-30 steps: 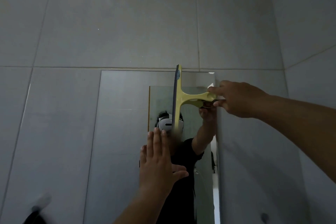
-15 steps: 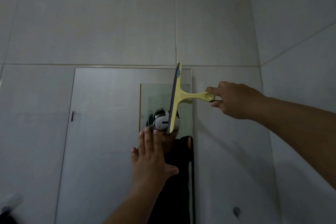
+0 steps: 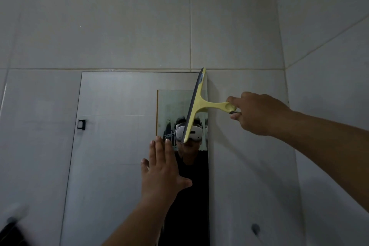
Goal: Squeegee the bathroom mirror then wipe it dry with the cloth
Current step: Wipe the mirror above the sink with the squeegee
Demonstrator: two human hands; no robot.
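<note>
While the right hand [image 3: 257, 114] keeps its fingers pinched around the end of the handle, the yellow squeegee [image 3: 196, 104] now stands at the mirror's right edge, farther right against the glass than a second ago, when its blade sat well inside the pane. Its dark rubber blade runs nearly upright, tilted so the top touches the upper right corner of the mirror [image 3: 119, 126] and the lower end sits further left, over the reflection of a white headset [image 3: 188, 133]. A small bluish label near the blade's top is too blurred to read (no other writing shows anywhere). The left hand [image 3: 162, 168] stays flat with fingers spread and together pointing up, palm toward the glass in the lower middle; whether it touches cannot be told. A black clip [image 3: 81, 125] grips the mirror's left edge, newly in view. Grey wall tiles [image 3: 139, 26] surround the mirror.
</note>
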